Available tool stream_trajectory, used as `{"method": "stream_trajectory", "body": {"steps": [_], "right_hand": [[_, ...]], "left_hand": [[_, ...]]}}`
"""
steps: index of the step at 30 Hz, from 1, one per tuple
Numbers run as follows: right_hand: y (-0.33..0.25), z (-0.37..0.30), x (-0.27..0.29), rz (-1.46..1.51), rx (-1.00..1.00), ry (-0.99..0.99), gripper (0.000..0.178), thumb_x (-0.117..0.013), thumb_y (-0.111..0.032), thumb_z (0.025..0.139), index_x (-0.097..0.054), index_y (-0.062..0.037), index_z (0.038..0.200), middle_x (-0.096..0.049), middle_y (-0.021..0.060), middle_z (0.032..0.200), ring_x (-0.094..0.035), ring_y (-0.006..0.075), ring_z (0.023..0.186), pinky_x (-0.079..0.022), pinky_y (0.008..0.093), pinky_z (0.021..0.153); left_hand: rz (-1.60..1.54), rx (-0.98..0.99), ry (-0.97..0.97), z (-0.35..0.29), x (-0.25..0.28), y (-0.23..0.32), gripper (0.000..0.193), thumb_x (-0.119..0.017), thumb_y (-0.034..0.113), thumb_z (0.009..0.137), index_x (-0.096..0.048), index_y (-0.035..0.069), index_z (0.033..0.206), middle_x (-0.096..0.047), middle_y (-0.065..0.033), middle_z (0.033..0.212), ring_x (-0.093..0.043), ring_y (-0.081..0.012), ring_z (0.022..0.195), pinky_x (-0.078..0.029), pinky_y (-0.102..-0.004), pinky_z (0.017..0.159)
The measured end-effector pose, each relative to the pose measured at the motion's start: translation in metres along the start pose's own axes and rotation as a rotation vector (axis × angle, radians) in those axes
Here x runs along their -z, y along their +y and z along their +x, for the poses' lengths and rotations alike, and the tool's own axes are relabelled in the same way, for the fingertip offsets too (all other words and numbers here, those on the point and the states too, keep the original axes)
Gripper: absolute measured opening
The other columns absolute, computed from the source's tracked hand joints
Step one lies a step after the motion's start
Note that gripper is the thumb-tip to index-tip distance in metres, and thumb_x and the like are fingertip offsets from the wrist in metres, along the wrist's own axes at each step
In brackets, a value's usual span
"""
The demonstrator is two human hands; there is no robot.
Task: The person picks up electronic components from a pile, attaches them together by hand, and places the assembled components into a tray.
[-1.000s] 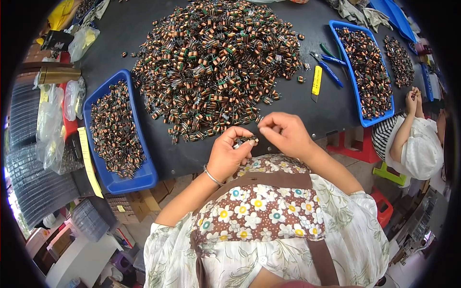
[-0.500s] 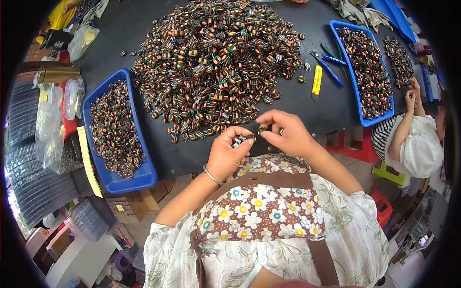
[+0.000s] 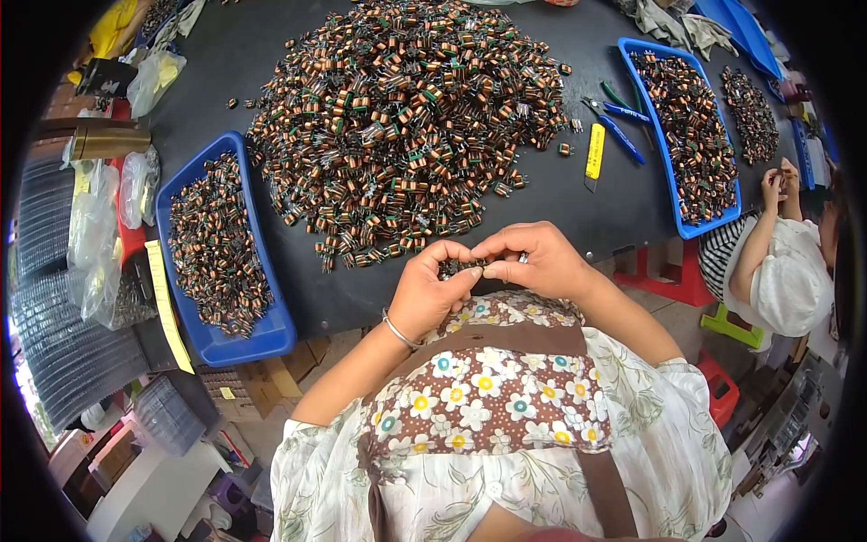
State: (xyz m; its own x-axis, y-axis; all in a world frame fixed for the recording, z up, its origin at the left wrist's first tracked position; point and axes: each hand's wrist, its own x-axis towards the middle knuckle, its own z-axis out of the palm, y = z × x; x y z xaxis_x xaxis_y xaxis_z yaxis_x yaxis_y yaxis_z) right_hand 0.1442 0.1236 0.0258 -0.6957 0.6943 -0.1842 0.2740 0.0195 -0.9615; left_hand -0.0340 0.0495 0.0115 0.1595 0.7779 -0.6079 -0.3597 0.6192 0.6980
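Observation:
My left hand (image 3: 428, 287) is closed around a few small copper-wound coils (image 3: 459, 267) with dark cores and metal legs; my fingers partly cover them. From the right, my right hand (image 3: 542, 262) meets it, thumb and forefinger pinched at the coils by the left fingertips. A ring shows on that hand. Exactly what the right fingertips grip is hidden. Just beyond both hands, a large heap of the same coils (image 3: 406, 126) covers the middle of the dark table (image 3: 348, 294).
At left stands a blue tray (image 3: 282, 336) of coils, beside a yellow paper strip (image 3: 172, 312). On the right are a yellow utility knife (image 3: 594, 155), blue-handled cutters (image 3: 623, 140) and another filled blue tray (image 3: 691, 230). A co-worker (image 3: 790, 280) sits at far right by a smaller coil pile (image 3: 750, 117).
My right hand has moved slightly left and down, and its fingertips now meet those of my left hand. The left hand stays almost in place. The co-worker's hands have shifted slightly.

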Motion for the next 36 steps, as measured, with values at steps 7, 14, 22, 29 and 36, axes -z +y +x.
{"method": "stream_trajectory", "body": {"steps": [7, 14, 22, 29, 36], "right_hand": [[0.014, 0.015, -0.001, -0.368, 0.104, 0.325, 0.016, -0.065, -0.009, 0.077, -0.065, -0.0052, 0.092, -0.062, 0.0069, 0.086, -0.06, 0.0171, 0.071, -0.047, 0.0264, 0.059], [0.024, 0.026, -0.019, -0.629, 0.145, 0.392, 0.018, -0.067, -0.01, 0.073, -0.061, -0.0093, 0.091, -0.059, 0.0057, 0.089, -0.061, 0.0242, 0.074, -0.049, 0.0346, 0.062], [0.019, 0.01, -0.012, -0.306, 0.106, 0.251, 0.015, -0.066, -0.001, 0.074, -0.061, -0.0043, 0.087, -0.058, 0.0065, 0.086, -0.058, 0.0182, 0.071, -0.047, 0.0273, 0.062], [0.006, -0.004, -0.016, -0.176, 0.36, 0.095, 0.012, -0.065, 0.005, 0.071, -0.063, -0.0021, 0.081, -0.06, 0.0082, 0.084, -0.059, 0.0204, 0.071, -0.048, 0.0279, 0.063], [0.01, 0.005, -0.016, -0.356, 0.158, 0.208, 0.02, -0.066, 0.0, 0.07, -0.061, -0.0046, 0.088, -0.06, 0.0078, 0.091, -0.061, 0.0219, 0.07, -0.049, 0.0316, 0.059]], "left_hand": [[0.004, -0.016, -0.013, -0.001, 0.003, -0.004, 0.013, -0.063, 0.004, 0.081, -0.054, 0.005, 0.09, -0.055, 0.002, 0.064, -0.045, -0.001, 0.047, -0.034, -0.0159, 0.041], [0.067, -0.105, -0.006, 0.001, 0.009, -0.013, 0.014, -0.061, -0.001, 0.079, -0.053, 0.005, 0.088, -0.057, -0.002, 0.076, -0.047, -0.0021, 0.052, -0.035, -0.0177, 0.044], [-0.445, 0.066, -0.281, -0.003, 0.021, -0.007, 0.007, -0.054, 0.003, 0.084, -0.05, 0.006, 0.089, -0.059, -0.0101, 0.089, -0.053, -0.01, 0.059, -0.039, -0.0195, 0.047], [-0.246, 0.198, -0.191, -0.003, 0.019, -0.004, 0.012, -0.055, 0.012, 0.088, -0.055, 0.004, 0.097, -0.061, -0.0071, 0.083, -0.055, -0.0085, 0.06, -0.042, -0.0187, 0.044], [-0.148, 0.122, -0.102, -0.008, 0.018, -0.009, 0.014, -0.057, 0.007, 0.086, -0.057, 0.001, 0.098, -0.064, -0.0073, 0.083, -0.055, -0.0068, 0.059, -0.042, -0.0169, 0.044]]}}
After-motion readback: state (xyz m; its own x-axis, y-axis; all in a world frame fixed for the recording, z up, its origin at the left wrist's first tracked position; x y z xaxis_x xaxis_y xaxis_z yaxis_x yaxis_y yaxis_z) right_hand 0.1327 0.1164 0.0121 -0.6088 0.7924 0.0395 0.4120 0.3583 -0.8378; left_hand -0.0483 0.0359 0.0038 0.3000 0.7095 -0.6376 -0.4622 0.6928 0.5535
